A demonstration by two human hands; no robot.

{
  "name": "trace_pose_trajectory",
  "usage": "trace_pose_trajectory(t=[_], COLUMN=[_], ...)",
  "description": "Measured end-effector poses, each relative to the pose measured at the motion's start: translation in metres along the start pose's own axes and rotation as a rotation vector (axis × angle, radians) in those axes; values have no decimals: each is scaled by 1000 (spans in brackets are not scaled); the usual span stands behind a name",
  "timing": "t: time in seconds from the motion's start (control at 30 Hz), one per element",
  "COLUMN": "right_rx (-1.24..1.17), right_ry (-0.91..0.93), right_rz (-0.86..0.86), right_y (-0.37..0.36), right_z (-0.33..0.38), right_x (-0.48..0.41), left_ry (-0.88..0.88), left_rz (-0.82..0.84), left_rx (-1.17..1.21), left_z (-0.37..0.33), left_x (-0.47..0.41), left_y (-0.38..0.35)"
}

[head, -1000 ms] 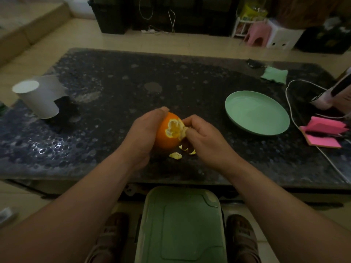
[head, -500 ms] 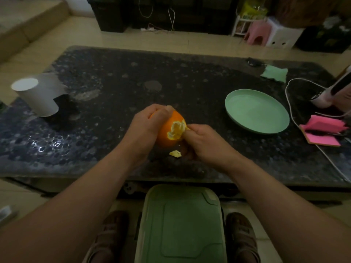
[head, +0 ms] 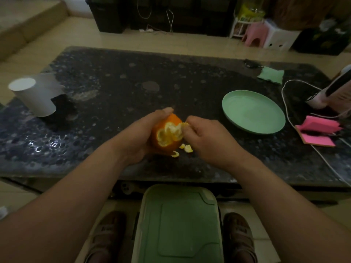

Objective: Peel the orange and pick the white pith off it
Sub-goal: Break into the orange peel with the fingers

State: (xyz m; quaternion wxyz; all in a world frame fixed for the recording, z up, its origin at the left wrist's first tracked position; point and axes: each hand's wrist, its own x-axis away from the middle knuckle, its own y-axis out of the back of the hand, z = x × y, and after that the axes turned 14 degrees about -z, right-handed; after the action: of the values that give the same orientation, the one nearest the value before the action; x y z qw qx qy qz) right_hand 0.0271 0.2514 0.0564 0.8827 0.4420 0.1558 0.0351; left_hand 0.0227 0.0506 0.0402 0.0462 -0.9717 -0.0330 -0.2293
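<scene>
I see the orange [head: 167, 141] held just above the near middle of the tabletop [head: 114, 92], between my two hands. The left hand [head: 140, 135] grips it from the left, fingers curled round it and the thumb laid over its far top. The right hand [head: 207, 137] is just to its right, fingertips pinching a pale flap of peel at the upper right edge of the bared patch. Peel scraps [head: 188, 148] lie on the tabletop just below the fruit. Compared with half a second ago, the bared patch is wider, the right hand sits higher on the orange, and more scraps show where I saw one.
</scene>
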Motion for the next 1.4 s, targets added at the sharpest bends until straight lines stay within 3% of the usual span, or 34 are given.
trace_pose_trajectory(t=[0.07, 0.17, 0.3, 0.33, 0.37, 0.4, 0.5, 0.57, 0.63, 0.7, 0.8, 0.87, 1.4], right_rx=[-17, -339, -1066, -1157, -1107, -906, -131, 33, 52, -19, -429, -550, -311], right_ry=[18, -160, -743, -832, -837, -750, -367, -330, -350, -374, -518, -516, -359], right_rz=[-6, -99, -163, -170, -164, -142, -68, 31, 21, -92, -65, 16, -103], right_y=[-7, -14, -24, -24, -23, -23, -32, -40, -42, -36, -25, -24, -26], right_z=[2, 5, 14, 11, 5, -1, -20, -23, -22, -17, 2, 12, 18], right_x=[3, 3, 1, 1, 0, -1, -5, -5, -6, -6, -2, 3, 12], left_ry=[4, 36, 104, 124, 130, 130, 146, 164, 163, 149, 100, 65, -222], left_rz=[-43, -67, -121, -132, -151, -172, -233, -255, -263, -266, -221, -191, -209], left_rx=[20, 182, 472, 550, 596, 623, 658, 660, 651, 636, 585, 541, 235], left_z=[7, 14, 7, 5, 3, 2, 7, 13, 16, 18, 17, 17, 23], left_x=[-1, -1, -1, -2, -2, -5, -11, -13, -14, -16, -18, -17, -7], left_y=[-4, -10, -9, -8, -6, -5, -3, -4, -4, -3, -7, -12, -19])
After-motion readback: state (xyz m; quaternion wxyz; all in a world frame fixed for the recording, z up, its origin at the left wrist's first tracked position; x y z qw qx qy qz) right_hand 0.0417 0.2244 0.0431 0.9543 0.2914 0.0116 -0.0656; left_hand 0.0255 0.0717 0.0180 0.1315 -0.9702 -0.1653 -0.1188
